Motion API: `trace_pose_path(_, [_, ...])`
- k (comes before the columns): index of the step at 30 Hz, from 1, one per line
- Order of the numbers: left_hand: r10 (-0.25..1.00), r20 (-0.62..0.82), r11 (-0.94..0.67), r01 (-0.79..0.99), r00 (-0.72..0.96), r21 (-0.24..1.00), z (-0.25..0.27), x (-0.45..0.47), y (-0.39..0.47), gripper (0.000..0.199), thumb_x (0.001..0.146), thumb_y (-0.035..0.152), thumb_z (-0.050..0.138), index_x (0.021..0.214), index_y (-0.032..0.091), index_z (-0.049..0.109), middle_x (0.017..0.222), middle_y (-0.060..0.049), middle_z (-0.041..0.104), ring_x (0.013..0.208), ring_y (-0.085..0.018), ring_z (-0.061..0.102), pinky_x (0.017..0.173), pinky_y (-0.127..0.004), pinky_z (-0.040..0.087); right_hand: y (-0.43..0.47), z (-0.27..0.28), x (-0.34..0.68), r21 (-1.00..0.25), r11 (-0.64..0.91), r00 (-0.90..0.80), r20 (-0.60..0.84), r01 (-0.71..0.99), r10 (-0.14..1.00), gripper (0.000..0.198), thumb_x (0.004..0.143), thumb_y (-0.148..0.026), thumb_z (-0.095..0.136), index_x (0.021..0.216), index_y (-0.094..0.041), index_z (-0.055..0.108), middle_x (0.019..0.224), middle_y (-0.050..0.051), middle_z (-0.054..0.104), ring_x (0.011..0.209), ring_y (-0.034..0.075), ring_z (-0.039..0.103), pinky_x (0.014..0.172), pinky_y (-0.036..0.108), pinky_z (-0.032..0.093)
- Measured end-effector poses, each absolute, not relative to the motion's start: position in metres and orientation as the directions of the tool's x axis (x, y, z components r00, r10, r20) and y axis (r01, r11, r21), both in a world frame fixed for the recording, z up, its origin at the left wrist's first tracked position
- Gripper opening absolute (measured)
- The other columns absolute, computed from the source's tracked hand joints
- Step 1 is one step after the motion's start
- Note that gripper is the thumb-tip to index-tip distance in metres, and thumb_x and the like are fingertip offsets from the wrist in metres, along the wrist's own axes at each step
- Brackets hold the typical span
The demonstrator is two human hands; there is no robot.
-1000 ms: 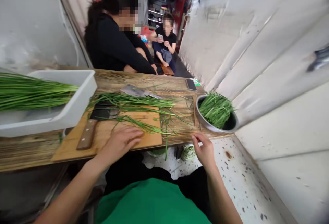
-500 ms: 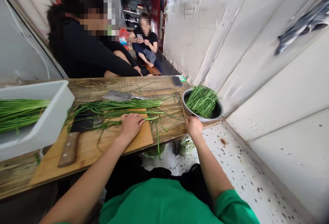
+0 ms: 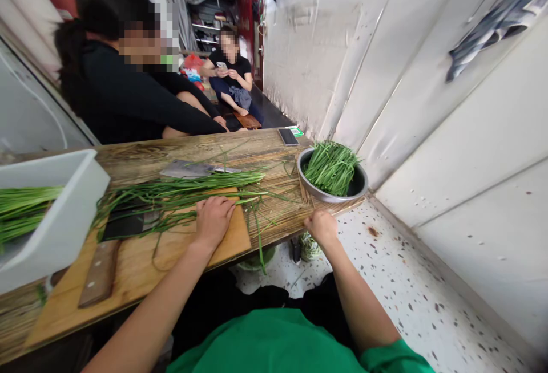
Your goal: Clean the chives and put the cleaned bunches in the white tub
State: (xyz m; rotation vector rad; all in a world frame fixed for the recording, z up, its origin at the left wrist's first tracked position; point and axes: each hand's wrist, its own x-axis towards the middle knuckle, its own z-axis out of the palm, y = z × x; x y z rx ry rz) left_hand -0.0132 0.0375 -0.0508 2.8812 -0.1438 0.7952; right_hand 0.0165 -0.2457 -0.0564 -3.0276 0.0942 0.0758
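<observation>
My left hand rests at the right part of the wooden cutting board, fingers closed around the white-ended stems of some garlic chives. The long green leaves spread leftward over a dark cleaver blade, whose wooden handle lies on the board's near left. My right hand is a closed fist at the table's front edge, just below a grey bowl and apart from it. Whether anything is inside the fist is hidden. Cut chives are heaped in the bowl.
A second cleaver lies behind the chives. At left stands a white bin with more chives. A phone sits near the table's far right corner. Two people sit beyond the table; a wall rises at right.
My right hand has come off the bowl's near side and sits slightly nearer me. My left hand stays on the chives. The whole view has shifted a little.
</observation>
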Motion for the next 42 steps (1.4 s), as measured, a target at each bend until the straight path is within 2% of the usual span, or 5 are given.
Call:
trace_pose_path(11, [-0.086,0.511,-0.982,-0.158,0.856,0.100,-0.051,-0.008,0.041,0.029,0.083,0.035,0.041,0.091,0.022,0.066,0.092,-0.006,0.063,0.089,-0.023,0.050,0.072,-0.036,0.030,-0.251,-0.050,0.002,-0.196,-0.980,0.999,-0.014,-0.036,-0.034,0.023,0.073,-0.027,0.046,0.070,-0.013,0.063,0.074,0.013,0.066,0.070,0.022,0.062,0.058,0.026,0.042])
trace_pose_path(21, [-0.074,0.512,-0.973,-0.175,0.856,0.153,-0.039,-0.016,0.033,0.027,0.082,0.034,0.043,0.094,0.022,0.064,0.096,-0.008,0.062,0.094,-0.023,0.049,0.078,-0.037,0.031,-0.287,-0.071,-0.128,-0.671,-0.724,0.950,-0.094,0.159,0.297,0.015,0.069,-0.014,0.043,0.056,-0.017,0.051,0.053,-0.001,0.055,0.048,0.010,0.049,0.047,0.019,0.031])
trace_pose_path(26, [-0.018,0.289,-0.820,-0.180,0.957,0.544,-0.022,-0.044,-0.019,0.033,0.081,0.041,0.042,0.095,0.021,0.063,0.088,-0.005,0.064,0.077,-0.019,0.055,0.070,-0.032,0.040,-0.275,-0.066,-0.148,-0.682,-0.661,0.913,0.024,0.313,0.408,0.015,0.073,-0.015,0.044,0.059,-0.018,0.049,0.060,0.000,0.052,0.052,0.010,0.047,0.050,0.019,0.031])
trace_pose_path(30, [-0.117,-0.080,-0.377,0.030,0.990,0.926,-0.025,-0.069,-0.065,0.038,0.079,0.043,0.044,0.104,0.017,0.056,0.080,-0.004,0.064,0.051,-0.010,0.051,0.047,-0.023,0.038,-0.270,-0.061,-0.143,-0.655,-0.634,0.859,0.047,0.411,0.509,0.014,0.072,-0.012,0.043,0.060,-0.017,0.048,0.061,0.000,0.051,0.054,0.010,0.047,0.051,0.019,0.031])
trace_pose_path(42, [-0.270,-0.238,-0.037,0.237,0.933,0.971,-0.031,-0.067,-0.087,0.024,0.070,0.036,0.058,0.066,0.012,0.056,0.058,-0.002,0.058,0.045,-0.007,0.049,0.042,-0.018,0.037,-0.235,-0.071,-0.099,-0.988,-0.126,0.953,0.047,0.088,0.300,0.021,0.083,-0.033,0.042,0.092,-0.019,0.053,0.056,-0.002,0.049,0.048,0.010,0.045,0.046,0.020,0.037])
